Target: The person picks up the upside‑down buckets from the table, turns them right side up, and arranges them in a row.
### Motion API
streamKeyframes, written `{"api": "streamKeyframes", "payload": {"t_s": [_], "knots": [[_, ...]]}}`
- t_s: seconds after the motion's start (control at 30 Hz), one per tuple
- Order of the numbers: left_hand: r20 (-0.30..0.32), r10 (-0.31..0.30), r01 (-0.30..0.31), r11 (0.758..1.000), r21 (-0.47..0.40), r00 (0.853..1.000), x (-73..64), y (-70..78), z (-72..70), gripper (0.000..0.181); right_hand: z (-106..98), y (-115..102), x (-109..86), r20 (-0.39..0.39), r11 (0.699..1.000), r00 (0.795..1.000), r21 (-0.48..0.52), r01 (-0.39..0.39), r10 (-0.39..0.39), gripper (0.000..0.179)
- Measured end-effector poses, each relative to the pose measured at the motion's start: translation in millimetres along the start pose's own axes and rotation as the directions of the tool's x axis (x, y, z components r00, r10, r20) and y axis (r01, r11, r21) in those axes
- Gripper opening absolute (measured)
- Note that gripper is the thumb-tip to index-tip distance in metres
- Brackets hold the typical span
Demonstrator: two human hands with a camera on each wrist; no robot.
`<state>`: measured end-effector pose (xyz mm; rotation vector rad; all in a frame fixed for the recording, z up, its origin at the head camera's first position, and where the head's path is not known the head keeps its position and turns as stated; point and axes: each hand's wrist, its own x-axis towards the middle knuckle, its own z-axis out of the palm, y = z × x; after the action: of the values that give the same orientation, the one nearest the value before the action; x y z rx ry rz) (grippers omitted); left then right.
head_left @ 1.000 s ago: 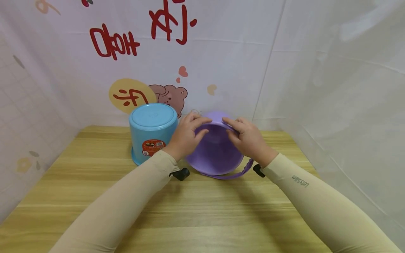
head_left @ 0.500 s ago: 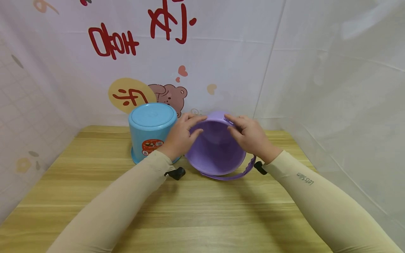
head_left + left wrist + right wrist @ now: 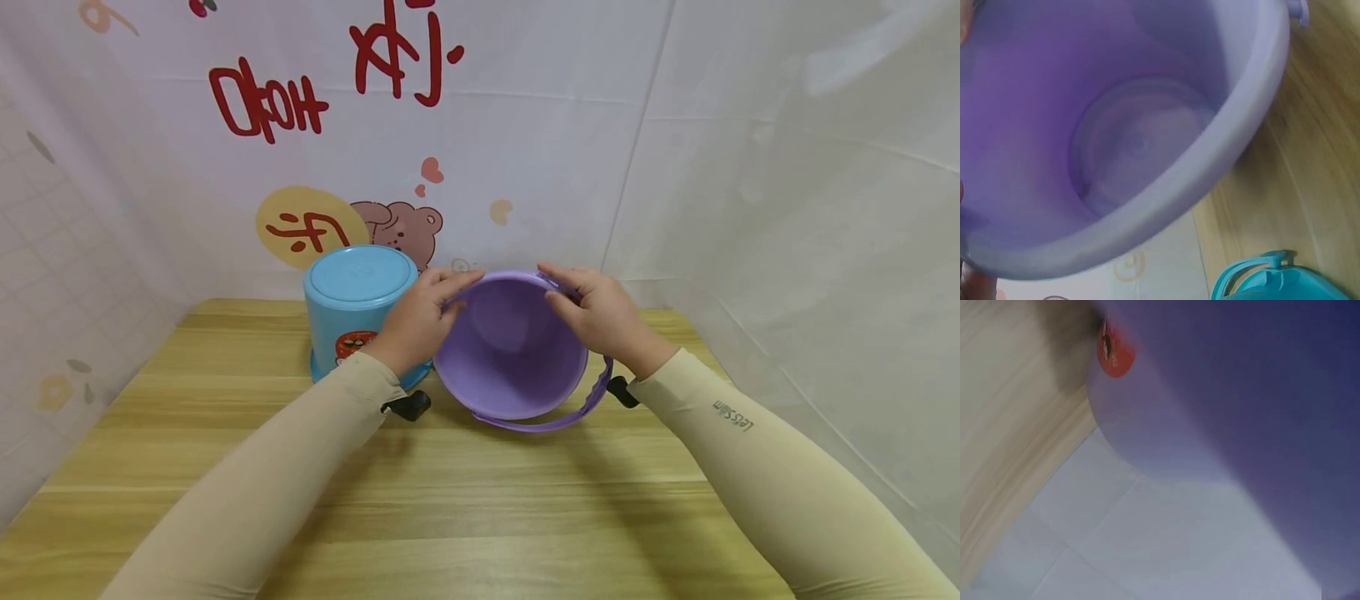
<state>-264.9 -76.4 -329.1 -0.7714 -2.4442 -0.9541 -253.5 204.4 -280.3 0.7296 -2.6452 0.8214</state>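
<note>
A purple bucket (image 3: 517,367) stands tilted on the table, its mouth facing me and its round bottom visible inside. My left hand (image 3: 420,321) grips the upper left rim, thumb on the inner side. Opposite it, my right hand (image 3: 603,312) holds the upper right rim in a similar pinch. The bucket's handle (image 3: 540,427) droops below the rim at the front. Looking from the left wrist, I see the bucket's thick rim (image 3: 1147,237) close up. From the right wrist, the outer wall shows an orange-red label (image 3: 1115,353), partly cut off.
A blue bucket (image 3: 360,283) stands upside down just left of the purple one, with a red label (image 3: 352,343) on its side, partly behind my left hand. The wooden table (image 3: 480,517) ends at a white printed curtain (image 3: 525,100) behind.
The purple bucket's upper rim has risen and tipped back, so its mouth looks rounder and larger. My hands have moved slightly apart along with the rim. The blue bucket stays put.
</note>
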Motion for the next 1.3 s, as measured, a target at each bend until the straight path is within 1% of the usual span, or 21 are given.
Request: {"api": "streamKeyframes", "payload": {"t_s": [0.07,0.2,0.37,0.47,0.6,0.73,0.83,0.93,1.03,1.13,1.3], "knots": [[0.005,0.008,-0.008,1.000,0.013,1.000,0.7,0.0,-0.7,0.052,-0.6,0.6,0.5,-0.005,1.000,1.000,-0.005,0.000,0.000,0.044],[0.016,0.005,-0.005,1.000,0.017,1.000,2.2,1.2,-2.2,0.051,-1.4,3.2,0.4,-0.009,1.000,1.000,-0.020,0.013,-0.013,0.047],[0.013,-0.018,0.018,1.000,-0.011,1.000,4.3,1.3,-3.5,0.049,-1.8,9.3,-3.6,0.021,0.994,0.997,-0.084,0.077,-0.075,0.056],[0.012,-0.033,0.034,0.999,-0.025,0.999,5.3,0.8,-5.4,0.049,-1.4,12.6,-7.0,0.031,0.988,0.993,-0.104,0.118,-0.116,0.060],[0.017,-0.049,0.049,0.999,-0.016,0.999,8.0,1.7,-8.3,0.048,0.0,17.5,-8.3,0.012,0.982,0.988,-0.109,0.155,-0.154,0.060],[0.028,-0.066,0.067,0.998,-0.014,0.997,10.9,3.7,-10.5,0.048,0.1,19.9,-8.2,-0.002,0.978,0.985,-0.117,0.170,-0.171,0.059],[0.036,-0.084,0.085,0.996,-0.029,0.996,11.2,4.7,-11.5,0.047,-1.0,20.0,-7.7,-0.012,0.977,0.983,-0.116,0.180,-0.182,0.058],[0.042,-0.106,0.108,0.993,-0.053,0.994,9.5,3.0,-11.3,0.047,-2.5,20.9,-6.7,-0.020,0.983,0.986,-0.092,0.162,-0.164,0.056],[0.050,-0.118,0.121,0.990,-0.067,0.992,6.1,-0.2,-10.9,0.051,-4.6,23.3,-5.5,-0.015,0.993,0.995,-0.055,0.102,-0.103,0.056],[0.069,-0.123,0.127,0.990,-0.064,0.990,2.1,-2.3,-10.3,0.056,-7.5,26.4,-4.7,-0.010,0.998,0.999,-0.026,0.050,-0.050,0.055],[0.094,-0.121,0.128,0.989,-0.070,0.988,-6.0,-3.9,-9.0,0.068,-10.8,32.5,-4.1,-0.011,1.000,1.000,-0.003,-0.005,0.005,0.055]]}}
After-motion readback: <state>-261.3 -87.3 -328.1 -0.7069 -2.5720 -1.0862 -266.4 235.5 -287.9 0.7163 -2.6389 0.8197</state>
